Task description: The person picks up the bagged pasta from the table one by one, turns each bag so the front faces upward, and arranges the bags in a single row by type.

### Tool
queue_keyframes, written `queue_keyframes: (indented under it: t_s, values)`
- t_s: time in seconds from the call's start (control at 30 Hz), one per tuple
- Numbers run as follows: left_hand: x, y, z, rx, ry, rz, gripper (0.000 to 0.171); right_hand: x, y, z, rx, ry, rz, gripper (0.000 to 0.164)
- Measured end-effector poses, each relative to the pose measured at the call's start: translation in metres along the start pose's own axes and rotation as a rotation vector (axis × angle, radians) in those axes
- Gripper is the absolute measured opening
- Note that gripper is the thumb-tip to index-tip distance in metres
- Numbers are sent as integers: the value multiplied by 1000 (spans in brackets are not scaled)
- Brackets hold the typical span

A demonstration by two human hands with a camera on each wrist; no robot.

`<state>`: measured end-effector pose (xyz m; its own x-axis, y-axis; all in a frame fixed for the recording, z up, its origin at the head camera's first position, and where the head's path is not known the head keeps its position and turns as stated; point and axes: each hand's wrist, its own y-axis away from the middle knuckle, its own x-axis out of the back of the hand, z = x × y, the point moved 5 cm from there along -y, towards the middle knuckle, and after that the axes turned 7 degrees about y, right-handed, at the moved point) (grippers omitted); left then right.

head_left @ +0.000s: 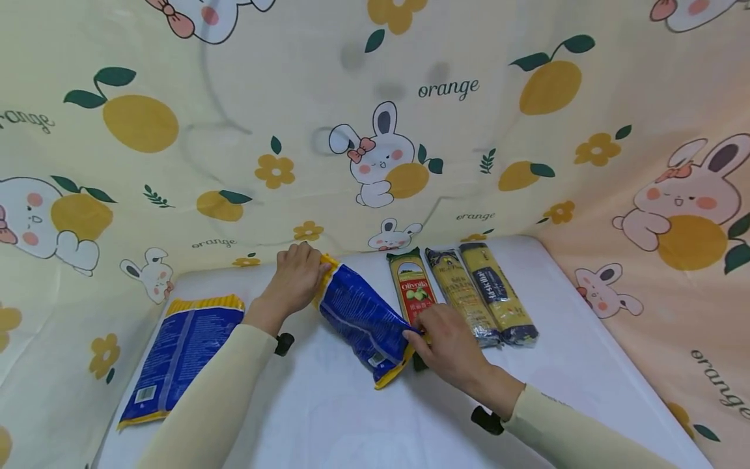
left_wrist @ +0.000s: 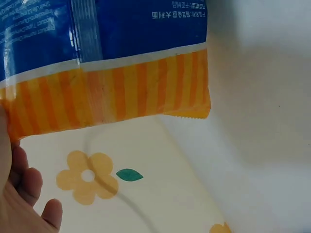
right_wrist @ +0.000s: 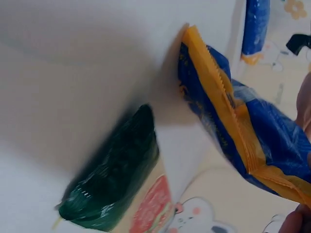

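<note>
A blue pasta bag (head_left: 363, 309) with yellow ends is held at a slant over the white table by both hands. My left hand (head_left: 295, 277) pinches its upper end at the corner; the orange-striped edge (left_wrist: 116, 97) fills much of the left wrist view. At the lower right corner, my right hand (head_left: 451, 342) grips the bag between thumb and fingers. The bag's crimped yellow edge (right_wrist: 226, 102) shows in the right wrist view. Behind the right hand lies a green and red Olivoila packet (head_left: 415, 281), partly covered by that hand.
Two long gold packets, one middle (head_left: 463, 293) and one rightmost (head_left: 498, 293), lie side by side right of the Olivoila packet. A second blue bag (head_left: 187, 355) lies flat at the table's left edge. A patterned cloth (head_left: 375, 78) hangs behind the white table (head_left: 328, 417).
</note>
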<state>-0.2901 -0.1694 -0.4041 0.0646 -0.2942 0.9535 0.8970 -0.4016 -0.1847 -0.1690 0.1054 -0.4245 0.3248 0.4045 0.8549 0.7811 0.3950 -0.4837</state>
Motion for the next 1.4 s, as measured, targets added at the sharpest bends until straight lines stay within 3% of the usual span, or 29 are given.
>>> queue_keyframes:
  t_s: [0.1, 0.33, 0.5, 0.7, 0.83, 1.03, 1.27, 1.4]
  values:
    - [1, -1, -1, 27, 11, 1, 34, 2, -1, -10, 70, 39, 9, 21]
    - [1, -5, 2, 207, 61, -16, 68, 6, -5, -38, 235, 50, 66, 18]
    - [-3, -10, 8, 231, 57, -33, 68, 5, -5, -47, 263, 56, 70, 16]
    - [-4, -12, 14, 197, 10, -72, 45, 4, -5, -40, 228, 94, 53, 18]
    - [-5, -10, 15, 170, -36, -61, 37, 3, -4, -34, 204, 159, 35, 23]
    - [-5, -13, 21, 127, -34, -18, 32, 4, -4, -31, 227, 193, 30, 16]
    - [-10, -27, 37, 65, -49, 24, 30, 18, -3, -22, 179, 215, 37, 18]
    - [-15, -30, 43, 12, -89, 40, 29, 19, 3, -32, 255, 215, 61, 20]
